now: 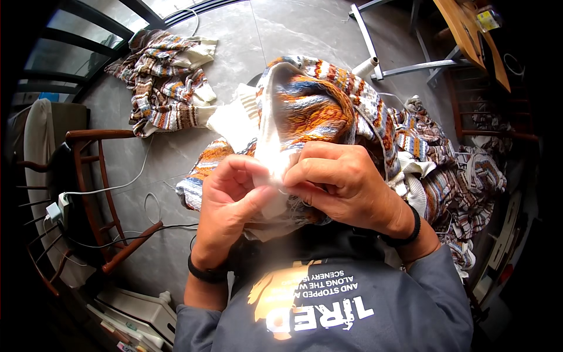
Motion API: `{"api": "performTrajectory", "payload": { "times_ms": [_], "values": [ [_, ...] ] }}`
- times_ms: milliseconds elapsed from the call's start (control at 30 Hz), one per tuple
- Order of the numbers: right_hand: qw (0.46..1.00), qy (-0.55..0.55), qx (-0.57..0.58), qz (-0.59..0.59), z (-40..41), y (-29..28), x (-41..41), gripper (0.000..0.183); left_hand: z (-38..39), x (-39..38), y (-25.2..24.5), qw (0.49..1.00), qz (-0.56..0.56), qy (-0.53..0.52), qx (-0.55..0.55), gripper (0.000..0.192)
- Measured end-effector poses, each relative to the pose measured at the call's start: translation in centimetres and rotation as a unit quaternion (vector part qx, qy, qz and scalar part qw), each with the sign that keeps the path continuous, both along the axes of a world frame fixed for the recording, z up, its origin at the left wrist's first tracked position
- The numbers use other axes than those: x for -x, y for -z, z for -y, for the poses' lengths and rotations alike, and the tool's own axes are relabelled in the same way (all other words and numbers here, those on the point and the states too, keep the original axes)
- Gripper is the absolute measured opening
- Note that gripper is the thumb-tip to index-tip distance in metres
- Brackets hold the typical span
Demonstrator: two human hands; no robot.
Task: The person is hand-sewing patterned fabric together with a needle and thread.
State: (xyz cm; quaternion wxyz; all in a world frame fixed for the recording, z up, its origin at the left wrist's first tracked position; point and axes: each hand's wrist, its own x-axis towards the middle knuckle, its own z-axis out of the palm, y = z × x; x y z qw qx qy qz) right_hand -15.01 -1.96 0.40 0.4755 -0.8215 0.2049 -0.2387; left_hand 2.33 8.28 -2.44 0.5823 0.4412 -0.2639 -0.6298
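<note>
A patterned knitted garment [316, 110] in orange, blue, white and brown is bunched over my lap. Its white band [270, 145] runs down between my two hands. My left hand [233, 193] pinches the near end of this band between thumb and forefinger. Close beside it, the thumb and forefinger of my right hand [343, 180] are pressed together at the same spot. Glare there hides whether a thread or small tool is between the right fingertips. Loose thread ends [301, 204] hang below the right fingers. A white ribbed part [237, 114] lies to the left.
More patterned knitwear lies in a heap [440, 185] on the right and a pile [162, 83] on the floor at far left. A wooden chair [105, 189] stands left, near cables and a power strip [63, 204]. A thread cone [366, 67] is beside a metal-legged table [477, 35].
</note>
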Motion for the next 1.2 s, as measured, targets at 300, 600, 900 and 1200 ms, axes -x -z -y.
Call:
{"api": "performTrajectory", "payload": {
  "times_ms": [300,600,900,1200],
  "values": [
    [1.000,0.008,-0.005,0.003,-0.28,-0.17,-0.03,0.012,-0.07,0.06,0.01,1.000,-0.012,-0.012,-0.009,0.024],
    [1.000,0.020,-0.002,-0.002,-0.62,-0.48,-0.01,0.013,-0.13,0.07,0.04,1.000,-0.011,-0.014,-0.008,0.025],
    [0.999,0.023,0.016,-0.036,-0.72,-0.68,0.13,0.013,-0.16,0.04,0.23,1.000,-0.008,-0.017,-0.004,0.024],
    [0.999,0.025,0.032,0.000,-0.69,-0.42,-0.15,0.009,-0.16,0.00,0.26,1.000,-0.023,-0.021,0.002,0.025]
  ]
}}
